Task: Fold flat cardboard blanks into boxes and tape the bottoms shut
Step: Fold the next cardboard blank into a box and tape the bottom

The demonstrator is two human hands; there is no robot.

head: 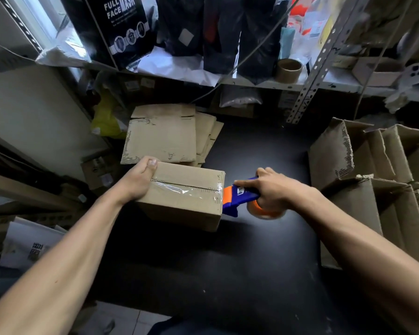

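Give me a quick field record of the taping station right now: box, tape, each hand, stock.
box: cardboard box on the dark table
seam: clear tape runs along it
left hand: holds the box's left end
right hand: grips the tape dispenser at the box's right edge
flat blanks: stacked behind the box
folded boxes: at right

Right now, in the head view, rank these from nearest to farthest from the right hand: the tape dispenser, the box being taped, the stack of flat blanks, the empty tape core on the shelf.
1. Tape dispenser: held in the right hand.
2. Box: just left of that hand, steadied by the left hand.
3. Flat blanks: behind the box, up and left.
4. Tape core: on the shelf at the back.
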